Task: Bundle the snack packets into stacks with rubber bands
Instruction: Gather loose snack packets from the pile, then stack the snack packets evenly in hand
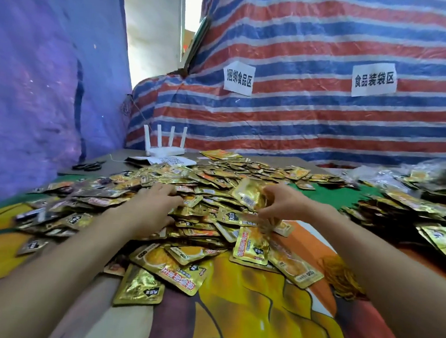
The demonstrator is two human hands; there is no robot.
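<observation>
Left hand lies on the pile of snack packets, fingers stretched out, touching its near side. Right hand pinches one gold packet, thumb and fingers clamped, just above the pile's middle.

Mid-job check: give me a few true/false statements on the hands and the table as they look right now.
1. The right hand holds a gold packet lifted above the pile of packets. True.
2. The left hand grips the scissors. False: it rests on the pile of packets, and the scissors lie untouched at the far left of the table.
3. The white router stands behind the pile with four antennas pointing up. True.
4. The striped tarp bears just one paper sign. False: two paper signs hang on it.
</observation>
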